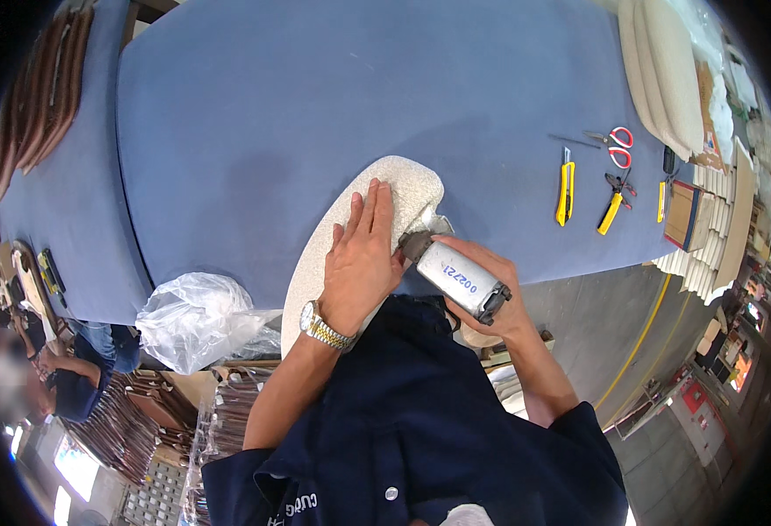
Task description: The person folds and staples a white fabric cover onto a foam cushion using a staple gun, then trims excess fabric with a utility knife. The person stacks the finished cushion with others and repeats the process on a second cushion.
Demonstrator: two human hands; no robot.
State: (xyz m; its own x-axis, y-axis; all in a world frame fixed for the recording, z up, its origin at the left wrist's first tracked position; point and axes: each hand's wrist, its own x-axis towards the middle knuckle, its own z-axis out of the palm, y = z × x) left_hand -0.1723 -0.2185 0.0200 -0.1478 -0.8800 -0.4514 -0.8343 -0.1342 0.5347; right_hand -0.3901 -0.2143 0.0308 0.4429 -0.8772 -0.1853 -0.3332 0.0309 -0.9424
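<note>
A beige fabric-covered padded panel (407,180) with a rounded end lies at the table's near edge. Flat on its top rests my left hand (359,263), fingers stretched out and a watch (322,327) on the wrist. My right hand (501,285) is wrapped round a silver staple gun (460,276) with a black end cap. The gun's dark nose is against the panel's right edge, where some loose see-through material (439,223) sticks out. The right fingers are partly hidden behind the gun.
On the blue table (271,96) at right lie a yellow cutter knife (566,188), red-handled scissors (619,147) and pliers (613,206). Beige panels (666,79) are stacked far right. A plastic bag (197,320) hangs at the near left edge. Another person (78,381) is at lower left.
</note>
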